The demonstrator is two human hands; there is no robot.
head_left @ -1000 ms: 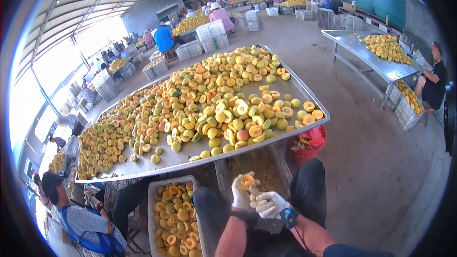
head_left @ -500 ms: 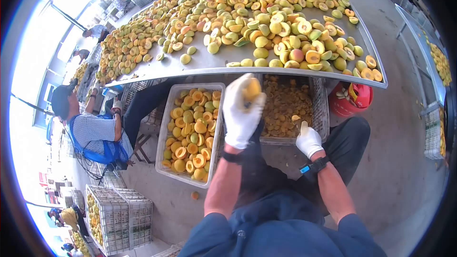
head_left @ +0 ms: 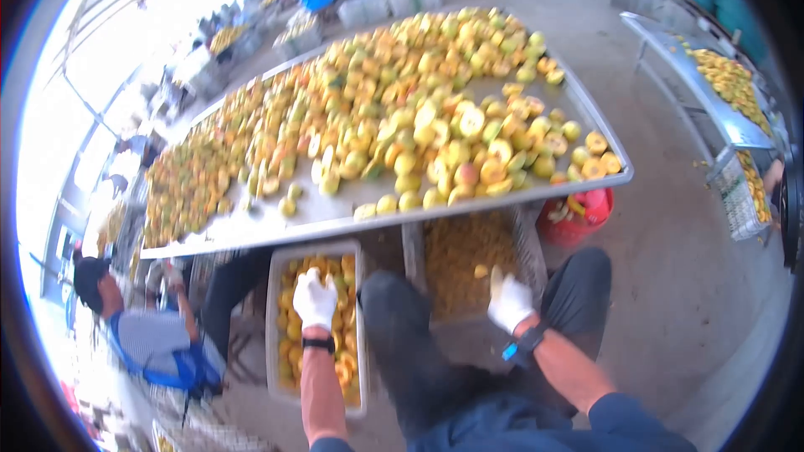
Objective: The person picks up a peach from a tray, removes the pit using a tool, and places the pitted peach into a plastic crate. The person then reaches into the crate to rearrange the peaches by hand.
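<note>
My left hand (head_left: 315, 300), in a white glove, is over a white crate (head_left: 359, 343) holding halved yellow peaches (head_left: 291, 318). Its fingers point down toward the fruit and are blurred, hiding whatever may be between them. In a matching glove, my right hand (head_left: 511, 305) is closed around a slim tool with a pale handle (head_left: 497, 281). The tool's far end is too blurred to make out. Beneath it stands a grey crate (head_left: 529, 255) of small brown pieces (head_left: 465, 255) that look like peach stones, with a yellowish bit (head_left: 481, 271) near the tool.
A metal table (head_left: 310, 192) heaped with peaches (head_left: 402, 109), many halved, spans the front. Under its right corner is a red bucket (head_left: 569, 230). At left sits a person in a cap (head_left: 159, 339). Another table (head_left: 678, 92) with fruit stands at far right.
My left hand has moved left and down from in front of the table to the peach crate; it held a peach half before. My right hand stays by the stone crate. The view has shifted.
</note>
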